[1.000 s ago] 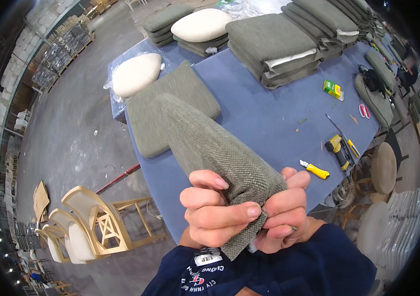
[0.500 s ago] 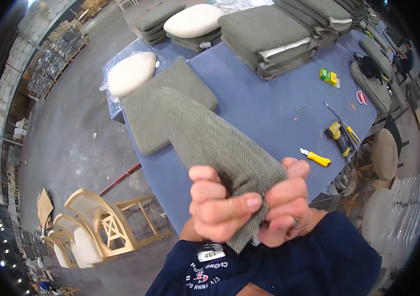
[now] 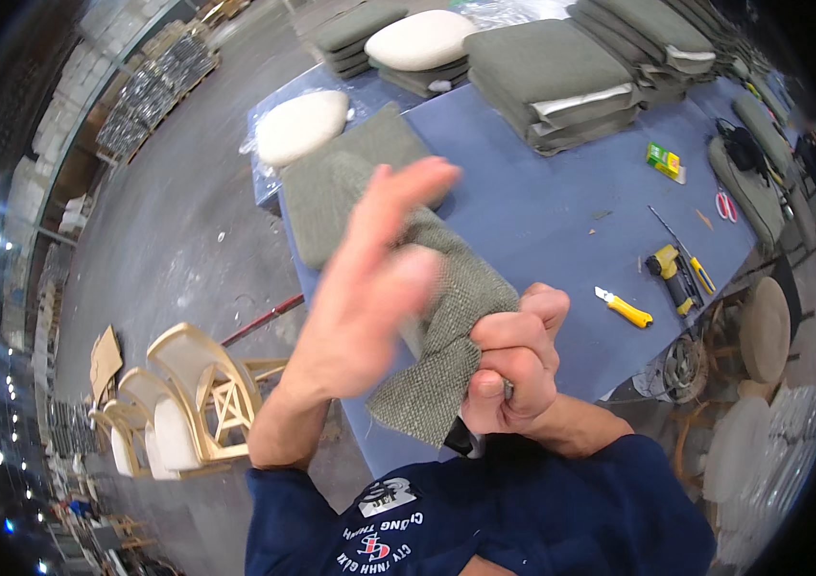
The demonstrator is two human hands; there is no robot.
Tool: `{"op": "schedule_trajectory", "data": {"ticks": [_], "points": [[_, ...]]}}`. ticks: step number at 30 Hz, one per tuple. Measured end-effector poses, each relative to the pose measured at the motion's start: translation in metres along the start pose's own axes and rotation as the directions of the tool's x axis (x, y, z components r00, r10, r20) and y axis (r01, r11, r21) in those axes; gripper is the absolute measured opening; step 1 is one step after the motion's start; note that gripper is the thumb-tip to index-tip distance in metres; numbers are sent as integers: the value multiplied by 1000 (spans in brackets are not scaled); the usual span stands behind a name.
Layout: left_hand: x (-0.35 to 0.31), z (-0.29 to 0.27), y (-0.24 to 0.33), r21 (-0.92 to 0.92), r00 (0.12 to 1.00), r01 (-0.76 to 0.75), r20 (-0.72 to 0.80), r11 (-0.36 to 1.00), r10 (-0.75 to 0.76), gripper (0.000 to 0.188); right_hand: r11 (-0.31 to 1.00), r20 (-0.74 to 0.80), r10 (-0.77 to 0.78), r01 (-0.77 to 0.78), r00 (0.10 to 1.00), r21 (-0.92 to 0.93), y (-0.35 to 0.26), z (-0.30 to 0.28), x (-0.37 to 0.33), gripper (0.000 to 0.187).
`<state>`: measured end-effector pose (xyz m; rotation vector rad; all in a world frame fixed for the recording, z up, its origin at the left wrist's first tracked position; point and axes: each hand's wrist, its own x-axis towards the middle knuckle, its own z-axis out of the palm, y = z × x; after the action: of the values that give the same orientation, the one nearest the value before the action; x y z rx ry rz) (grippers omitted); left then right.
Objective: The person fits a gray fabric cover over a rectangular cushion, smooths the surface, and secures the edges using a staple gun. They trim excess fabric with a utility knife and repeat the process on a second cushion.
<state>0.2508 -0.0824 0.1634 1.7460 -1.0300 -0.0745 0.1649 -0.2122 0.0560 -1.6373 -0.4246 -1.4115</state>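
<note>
So, green-grey fabric (image 3: 427, 384) is being clutched in the right hand (image 3: 518, 355) mid-frame, left hand (image 3: 365, 293) being held open; a left-side grip is probably being called for next.

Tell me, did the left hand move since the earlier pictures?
Yes. Judged against the yellow knife, the left hand has moved up the view and farther left.

The grey-green woven fabric (image 3: 470, 286) is bunched in my right hand (image 3: 517, 360), its loose end flaring left of the grip.
</note>
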Motion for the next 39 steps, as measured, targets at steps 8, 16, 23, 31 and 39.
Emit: {"op": "schedule_trajectory", "data": {"ticks": [8,16,23,31,39], "points": [[-19,-2,-1,247,989,-81,139,966,47,49,999,117,-40,38,992,18,-6,5,-1,19],[-31,-4,-19,295,982,-186,35,937,184,44,961,44,-84,69,996,267,2,6,-10,16],[-41,-6,-19,293,987,-146,-26,945,161,37,999,85,44,-43,995,-7,59,-77,-18,21],[-40,1,-21,315,979,-182,-25,931,200,39,-110,-245,809,-271,535,-956,297,-375,-171,66],[-37,19,-21,288,984,-158,-34,944,175,39,-295,-306,891,-86,335,-952,318,-414,-203,94]]}}
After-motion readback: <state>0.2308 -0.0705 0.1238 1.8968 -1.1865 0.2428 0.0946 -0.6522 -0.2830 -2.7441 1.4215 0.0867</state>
